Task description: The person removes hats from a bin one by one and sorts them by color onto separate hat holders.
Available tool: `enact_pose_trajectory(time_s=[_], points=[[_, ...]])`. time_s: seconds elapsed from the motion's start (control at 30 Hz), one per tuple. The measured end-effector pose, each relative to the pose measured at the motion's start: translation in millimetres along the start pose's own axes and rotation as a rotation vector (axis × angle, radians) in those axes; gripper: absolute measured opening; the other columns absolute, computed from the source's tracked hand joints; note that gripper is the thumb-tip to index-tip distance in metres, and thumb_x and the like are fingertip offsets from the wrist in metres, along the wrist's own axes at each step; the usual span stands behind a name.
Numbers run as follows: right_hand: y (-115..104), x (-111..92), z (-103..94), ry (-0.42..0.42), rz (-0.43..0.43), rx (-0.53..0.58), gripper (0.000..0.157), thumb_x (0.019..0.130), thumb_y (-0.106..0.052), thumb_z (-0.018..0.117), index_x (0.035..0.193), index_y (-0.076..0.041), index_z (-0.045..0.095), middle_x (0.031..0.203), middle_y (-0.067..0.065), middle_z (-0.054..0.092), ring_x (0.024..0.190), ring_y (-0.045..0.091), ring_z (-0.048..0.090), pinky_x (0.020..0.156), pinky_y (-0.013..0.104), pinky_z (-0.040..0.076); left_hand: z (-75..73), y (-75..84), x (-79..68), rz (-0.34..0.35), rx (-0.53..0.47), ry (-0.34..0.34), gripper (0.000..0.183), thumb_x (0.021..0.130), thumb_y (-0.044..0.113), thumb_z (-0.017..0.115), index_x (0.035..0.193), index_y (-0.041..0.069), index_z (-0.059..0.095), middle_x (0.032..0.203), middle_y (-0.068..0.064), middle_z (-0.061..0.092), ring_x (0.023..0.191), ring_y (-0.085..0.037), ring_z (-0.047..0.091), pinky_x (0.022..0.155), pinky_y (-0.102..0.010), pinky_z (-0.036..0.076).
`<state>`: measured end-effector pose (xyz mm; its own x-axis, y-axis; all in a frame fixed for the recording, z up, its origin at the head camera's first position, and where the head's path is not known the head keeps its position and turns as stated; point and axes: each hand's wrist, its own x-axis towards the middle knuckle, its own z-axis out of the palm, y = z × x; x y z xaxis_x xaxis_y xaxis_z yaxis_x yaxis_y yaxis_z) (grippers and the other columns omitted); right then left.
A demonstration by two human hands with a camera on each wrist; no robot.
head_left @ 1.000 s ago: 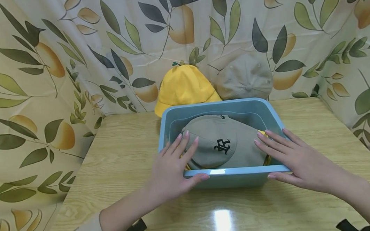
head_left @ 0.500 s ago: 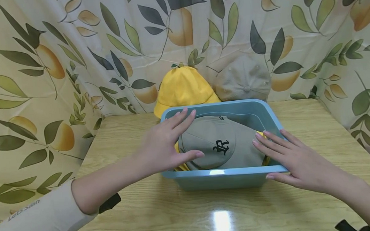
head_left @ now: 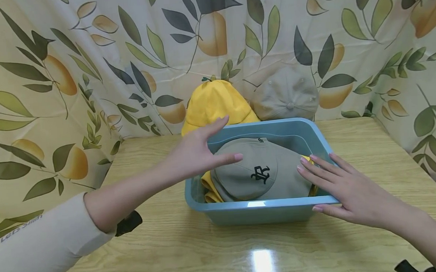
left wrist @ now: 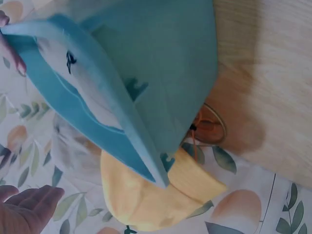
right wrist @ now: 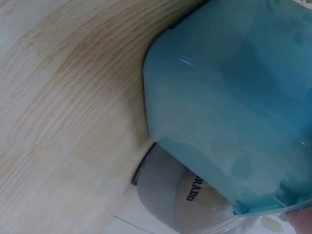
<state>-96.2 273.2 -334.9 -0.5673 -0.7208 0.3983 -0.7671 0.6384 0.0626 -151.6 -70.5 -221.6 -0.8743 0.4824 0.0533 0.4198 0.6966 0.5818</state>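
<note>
A blue plastic bin [head_left: 229, 207] stands on the table with a grey-green cap [head_left: 238, 163] inside, black embroidery on its front. Yellow fabric [head_left: 212, 190] peeks out beneath the cap at the left. My left hand [head_left: 189, 152] hovers above the bin's left side, thumb and fingers spread, holding nothing. Over the right front corner of the bin lies my right hand [head_left: 354, 194], its fingers straight above the cap's right end and its thumb outside the front wall. Behind the bin sits a yellow bucket hat [head_left: 218, 101], nearest to the left fingertips; beside it is a light grey cap [head_left: 287, 91].
A leaf-and-fruit patterned cloth [head_left: 154, 40] hangs behind and at both sides of the wooden table [head_left: 164, 245]. In the left wrist view, an orange cord [left wrist: 201, 127] lies near the yellow hat's brim. Lettering shows on the light grey cap [right wrist: 163, 180] in the right wrist view.
My left hand has lifted off the cap and the bin's front left rim and moved back toward the yellow hat. Yellow fabric at the bin's left is now uncovered. The right hand stays put.
</note>
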Motion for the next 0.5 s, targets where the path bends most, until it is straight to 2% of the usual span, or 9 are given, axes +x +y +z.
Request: enact_pose_trajectory(time_s=[0.07,0.13,0.2,0.3,0.37,0.43,0.5], points=[[0.2,-0.2,0.2,0.002,0.002,0.002,0.072,0.092,-0.055,0.048,0.146,-0.009,0.037,0.157,-0.001,0.023,0.145,0.018,0.016,0.118,0.033,0.000,-1.8,0.2,7.3,-0.037,-0.025,-0.021,0.088,0.076,0.056,0.071,0.149,0.028,0.030,0.141,0.004,0.048,0.102,-0.014,0.061,0.100,-0.037,0.043],[0.4,-0.4,0.5,0.005,0.003,0.003,0.072,0.092,-0.056,0.048,0.146,-0.009,0.037,0.157,-0.001,0.023,0.145,0.018,0.017,0.118,0.033,0.000,-3.8,0.3,14.7,-0.066,-0.033,-0.038,0.088,0.076,0.056,0.071,0.149,0.028,0.030,0.138,0.001,0.051,0.108,-0.015,0.060,0.096,-0.036,0.046],[0.6,-0.6,0.9,0.009,0.004,0.004,0.072,0.092,-0.056,0.048,0.146,-0.009,0.037,0.156,-0.001,0.023,0.145,0.018,0.017,0.118,0.033,0.000,-5.4,-0.7,22.4,-0.097,-0.062,-0.070,0.087,0.077,0.054,0.071,0.149,0.027,0.030,0.119,-0.005,0.062,0.111,-0.019,0.059,0.094,-0.036,0.047],[0.7,-0.9,1.5,0.013,0.004,-0.001,0.072,0.093,-0.057,0.045,0.146,-0.009,0.037,0.156,-0.001,0.023,0.145,0.019,0.017,0.118,0.034,0.000,-7.8,-1.6,34.3,-0.156,-0.103,-0.126,0.086,0.077,0.051,0.072,0.149,0.023,0.032,0.135,-0.009,0.054,0.133,-0.020,0.041,0.099,-0.037,0.043],[0.8,-1.1,1.7,0.013,0.004,-0.003,0.072,0.093,-0.057,0.045,0.146,-0.010,0.036,0.156,-0.001,0.023,0.145,0.019,0.017,0.118,0.034,0.000,-8.6,-3.1,42.7,-0.206,-0.133,-0.171,0.086,0.078,0.049,0.072,0.148,0.020,0.032,0.137,-0.011,0.052,0.135,-0.022,0.038,0.103,-0.039,0.040],[0.8,-1.5,1.7,0.012,0.003,-0.006,0.072,0.093,-0.057,0.046,0.147,-0.010,0.036,0.157,-0.001,0.023,0.145,0.018,0.017,0.118,0.034,0.001,-8.9,-4.2,50.7,-0.247,-0.133,-0.206,0.086,0.079,0.049,0.072,0.148,0.015,0.033,0.149,-0.009,0.038,0.135,-0.022,0.037,0.106,-0.040,0.037],[0.6,-1.8,1.6,0.009,0.004,-0.006,0.073,0.092,-0.057,0.048,0.147,-0.010,0.036,0.157,-0.001,0.022,0.145,0.018,0.017,0.118,0.033,0.000,-7.4,-7.6,58.9,-0.286,-0.135,-0.233,0.086,0.079,0.048,0.072,0.148,0.013,0.033,0.149,-0.008,0.037,0.133,-0.023,0.040,0.106,-0.040,0.037]])
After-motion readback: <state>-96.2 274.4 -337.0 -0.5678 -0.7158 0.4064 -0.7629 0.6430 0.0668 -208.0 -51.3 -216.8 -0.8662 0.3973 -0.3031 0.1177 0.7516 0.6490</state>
